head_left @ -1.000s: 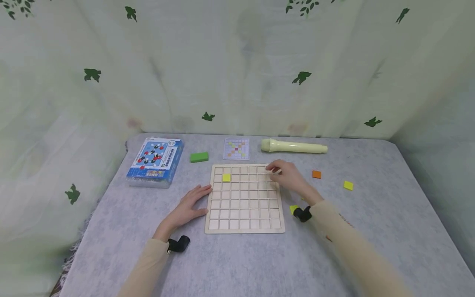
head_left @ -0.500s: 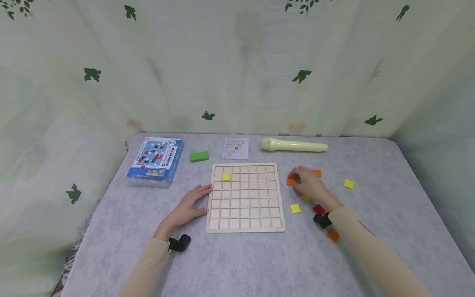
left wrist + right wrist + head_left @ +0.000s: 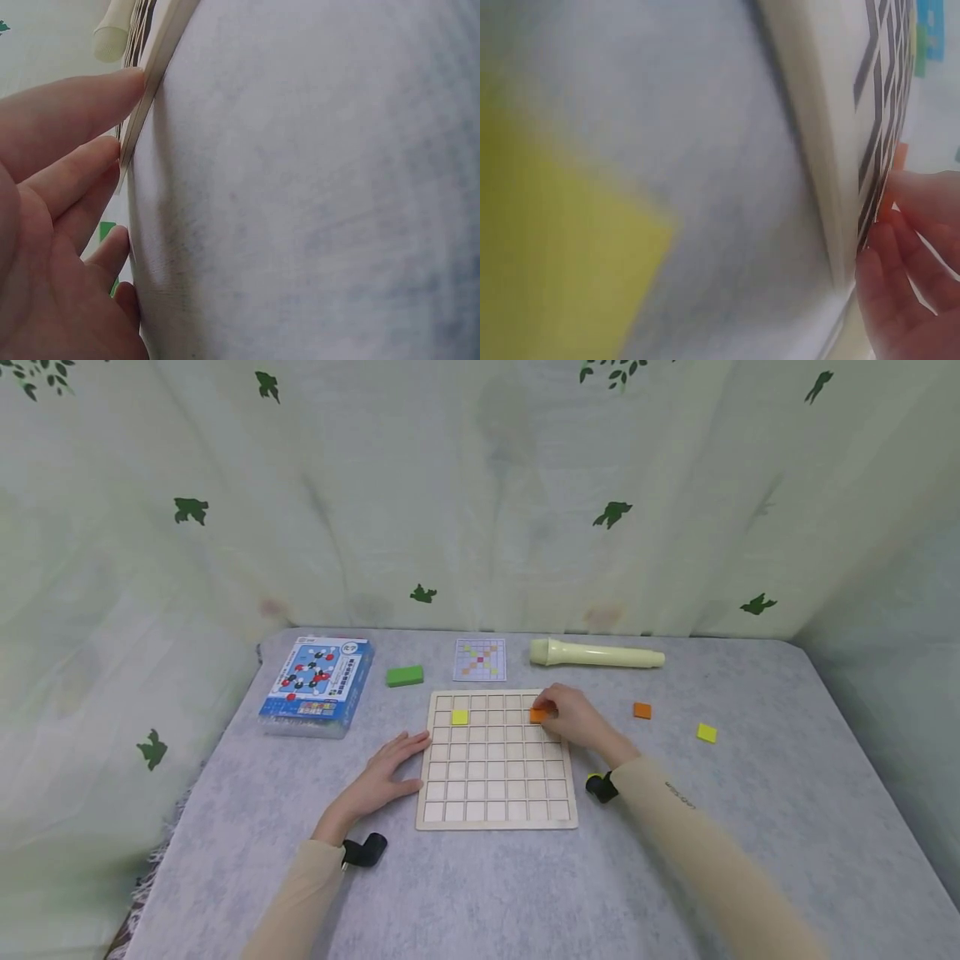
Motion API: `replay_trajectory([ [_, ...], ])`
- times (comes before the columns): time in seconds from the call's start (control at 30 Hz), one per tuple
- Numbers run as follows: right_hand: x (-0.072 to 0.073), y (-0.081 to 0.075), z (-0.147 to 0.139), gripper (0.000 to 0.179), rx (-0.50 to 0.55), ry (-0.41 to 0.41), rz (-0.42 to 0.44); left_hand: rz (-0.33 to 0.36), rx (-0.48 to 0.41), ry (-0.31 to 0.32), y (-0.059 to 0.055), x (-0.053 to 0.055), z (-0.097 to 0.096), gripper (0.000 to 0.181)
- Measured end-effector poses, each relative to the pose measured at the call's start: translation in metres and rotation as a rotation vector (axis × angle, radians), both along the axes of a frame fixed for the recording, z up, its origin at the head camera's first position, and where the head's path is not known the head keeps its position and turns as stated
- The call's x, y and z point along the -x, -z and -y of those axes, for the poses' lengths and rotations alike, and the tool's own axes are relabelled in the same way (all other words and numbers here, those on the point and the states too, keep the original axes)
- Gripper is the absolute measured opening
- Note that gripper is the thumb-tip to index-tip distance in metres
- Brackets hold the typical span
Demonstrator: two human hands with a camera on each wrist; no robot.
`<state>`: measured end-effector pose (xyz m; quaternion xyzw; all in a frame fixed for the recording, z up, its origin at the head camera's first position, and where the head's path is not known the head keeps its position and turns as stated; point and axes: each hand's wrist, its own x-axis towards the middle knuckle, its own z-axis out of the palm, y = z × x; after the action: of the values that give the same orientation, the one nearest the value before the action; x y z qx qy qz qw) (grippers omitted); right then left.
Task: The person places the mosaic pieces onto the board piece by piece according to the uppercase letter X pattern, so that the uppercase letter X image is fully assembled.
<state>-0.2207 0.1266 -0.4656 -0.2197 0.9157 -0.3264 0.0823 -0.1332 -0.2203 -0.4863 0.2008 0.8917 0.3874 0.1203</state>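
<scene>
A wooden grid board [image 3: 497, 772] lies flat on the cloth-covered table, with a yellow square tile [image 3: 460, 717] in a cell at its upper left. At the upper right cells, my right hand [image 3: 576, 717] pinches an orange square tile [image 3: 537, 716] between thumb and fingers, close over the grid. The right wrist view catches the orange tile [image 3: 887, 202] at those fingertips, partly covered by them. My left hand [image 3: 382, 774] touches the board's left edge with extended fingers and thumb. Its fingertips [image 3: 133, 81] show against the wooden rim in the left wrist view.
A small pattern card [image 3: 480, 660] lies behind the board, between a green block [image 3: 405, 676] and a cream microphone-shaped tube [image 3: 596, 654]. A blue boxed set [image 3: 318, 687] stands at back left. Right of the board lie an orange tile [image 3: 642, 711] and a yellow tile [image 3: 707, 732].
My right hand went from the board to the loose tiles on the right, took an orange tile, and came back over the board's upper right. The left hand stayed put.
</scene>
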Motion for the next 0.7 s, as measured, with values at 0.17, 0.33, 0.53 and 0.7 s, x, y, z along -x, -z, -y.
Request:
replay_trajectory([
  [0.17, 0.002, -0.002, 0.014, 0.025, -0.059, -0.03, -0.032, 0.007, 0.0, -0.005, -0.001, 0.0, 0.0, 0.064],
  [0.33, 0.003, -0.003, 0.015, 0.026, -0.058, -0.034, -0.024, 0.001, -0.002, -0.008, -0.002, 0.0, 0.0, 0.064],
  [0.53, -0.007, -0.011, -0.016, 0.025, 0.024, 0.036, 0.046, 0.009, -0.01, -0.003, 0.0, 0.001, 0.0, 0.064],
  [0.7, -0.027, -0.018, -0.057, 0.022, 0.047, 0.061, 0.076, 0.016, -0.011, -0.011, 0.002, 0.0, 0.001, 0.064],
])
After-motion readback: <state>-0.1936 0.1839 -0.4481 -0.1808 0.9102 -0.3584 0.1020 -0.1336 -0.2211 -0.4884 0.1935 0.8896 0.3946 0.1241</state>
